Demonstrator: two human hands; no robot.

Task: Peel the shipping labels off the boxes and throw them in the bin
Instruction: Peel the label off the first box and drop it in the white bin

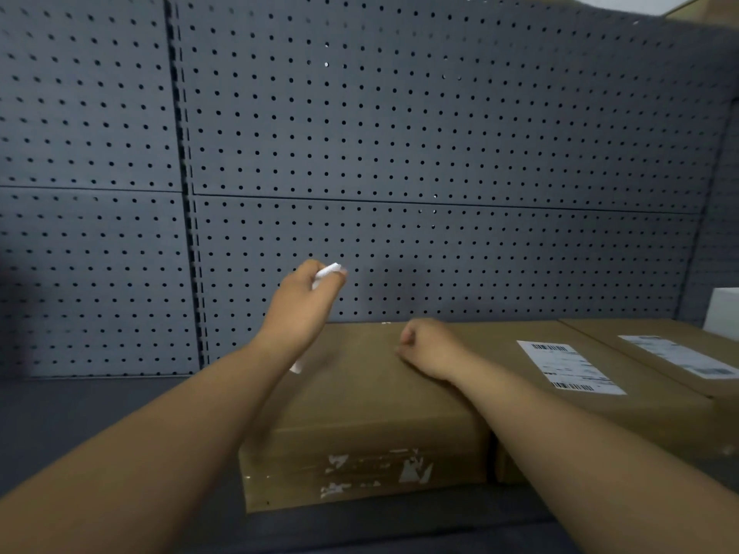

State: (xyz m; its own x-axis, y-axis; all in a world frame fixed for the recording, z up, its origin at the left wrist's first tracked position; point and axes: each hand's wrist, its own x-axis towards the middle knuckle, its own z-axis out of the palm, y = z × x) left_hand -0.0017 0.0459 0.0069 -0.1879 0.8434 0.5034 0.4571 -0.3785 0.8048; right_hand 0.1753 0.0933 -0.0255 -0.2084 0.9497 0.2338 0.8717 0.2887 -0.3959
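Three boxes: plain brown cardboard cartons, flat and rectangular, side by side on a dark grey matte shelf (pixel 120 413).
Left hand (pixel 304 301): raised, fingers curled and pinching a peeled white paper label (pixel 330 270), which sticks out past the fingertips; a white scrap also shows under the wrist.
Right hand (pixel 430 347): fingers curled into a loose fist that holds nothing, resting on the nearest box (pixel 360 397).
Nearest box: top bare under both hands' fingers; the front face, below them, carries torn white paper remnants (pixel 412 469) and a glossy tape strip.
Middle box (pixel 648 417): right of the right hand's fingers; a white rectangular shipping label (pixel 570 367) lies flat on top, with barcodes at both ends and print too blurred to read.
Far box (pixel 688 329): further right, with a second white label (pixel 678 355), print unreadable.
White block (pixel 724 309): smooth, beyond the far box.
Backing: grey metal pegboard (pixel 440 133) with round holes, behind the left fingers.
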